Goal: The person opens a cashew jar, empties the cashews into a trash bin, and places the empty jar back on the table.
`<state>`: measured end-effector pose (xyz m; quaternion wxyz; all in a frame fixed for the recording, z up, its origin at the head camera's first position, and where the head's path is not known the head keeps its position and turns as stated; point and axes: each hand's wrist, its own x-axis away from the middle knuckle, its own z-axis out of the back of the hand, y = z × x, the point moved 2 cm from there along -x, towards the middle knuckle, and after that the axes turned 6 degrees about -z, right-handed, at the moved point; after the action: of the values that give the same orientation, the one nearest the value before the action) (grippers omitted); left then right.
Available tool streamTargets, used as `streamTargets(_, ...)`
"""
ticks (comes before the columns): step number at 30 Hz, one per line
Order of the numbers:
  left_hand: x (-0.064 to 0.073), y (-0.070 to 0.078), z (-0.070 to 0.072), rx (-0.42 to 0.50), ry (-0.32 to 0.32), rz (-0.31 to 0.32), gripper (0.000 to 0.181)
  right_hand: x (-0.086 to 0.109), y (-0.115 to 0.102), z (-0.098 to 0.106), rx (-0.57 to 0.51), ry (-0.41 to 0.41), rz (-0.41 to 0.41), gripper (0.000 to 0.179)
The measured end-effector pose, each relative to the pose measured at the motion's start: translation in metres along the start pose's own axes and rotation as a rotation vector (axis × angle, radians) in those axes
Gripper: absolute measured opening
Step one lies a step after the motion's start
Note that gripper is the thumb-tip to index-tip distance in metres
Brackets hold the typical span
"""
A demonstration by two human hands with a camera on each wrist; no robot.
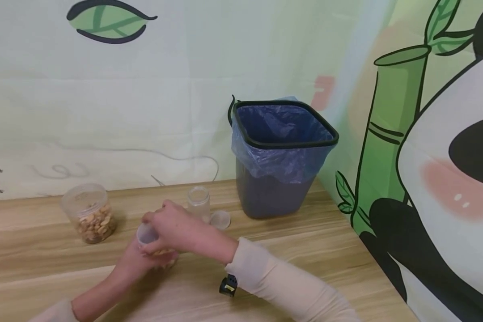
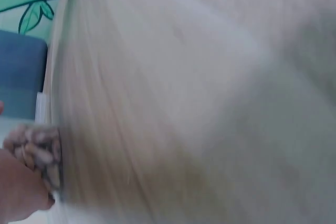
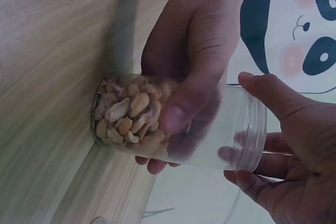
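A clear plastic jar, roughly half full of nuts, is held between both hands, its base close to the table in the right wrist view. My left hand grips the body of the jar, thumb along one side. From above, my right hand pinches the ribbed top edge between thumb and fingers; whether a lid sits there I cannot tell. In the left wrist view, nuts show through the jar wall beside the left hand. Behind the right hand stands a smaller clear jar, partly covered.
A wider clear jar of nuts stands at the left on the wooden table. A round translucent lid lies beside the smaller jar. The bin with a blue liner stands at the back right, against the printed wall cloth.
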<state>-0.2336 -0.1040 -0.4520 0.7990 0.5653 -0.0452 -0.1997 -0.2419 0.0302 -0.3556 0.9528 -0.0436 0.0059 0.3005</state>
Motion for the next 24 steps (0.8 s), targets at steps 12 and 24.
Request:
streamTargets(12, -0.011, -0.014, 0.025, 0.099, -0.290, -0.104, 0.068, -0.005, 0.001, 0.001, -0.061, -0.061, 0.018, 0.060)
streamTargets(24, -0.016, -0.022, 0.032, 0.026, -0.379, -0.200, 0.067, -0.005, -0.001, 0.000, -0.020, -0.074, 0.031, 0.063)
